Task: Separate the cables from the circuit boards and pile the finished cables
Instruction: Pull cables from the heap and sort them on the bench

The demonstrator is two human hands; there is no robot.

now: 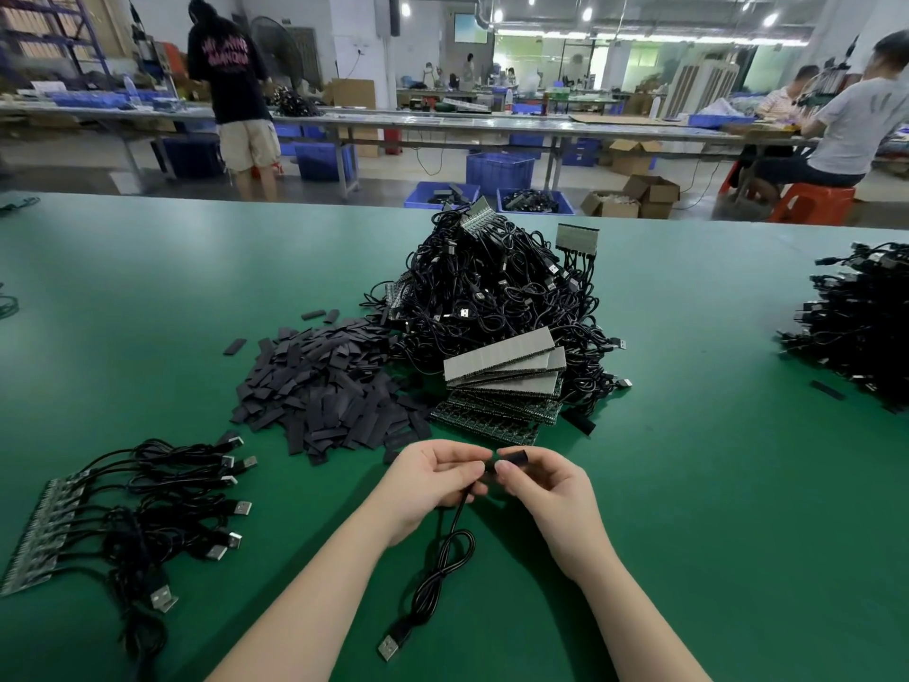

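My left hand (435, 477) pinches the end of a black USB cable (438, 578), whose loop and plug trail toward me on the green table (688, 509). My right hand (546, 479) pinches a short black sleeve (514, 456) at that same cable end. Behind my hands stands a large heap of black cables (497, 287) with circuit board strips, and a fanned stack of boards (506, 381) leans at its front. At the left lies a board strip with several cables attached (123, 514).
A pile of flat black sleeves (324, 391) lies left of the board stack. Another cable pile (856, 327) sits at the right edge. Beyond the table are blue bins (499, 172), cardboard boxes, long benches and several people working.
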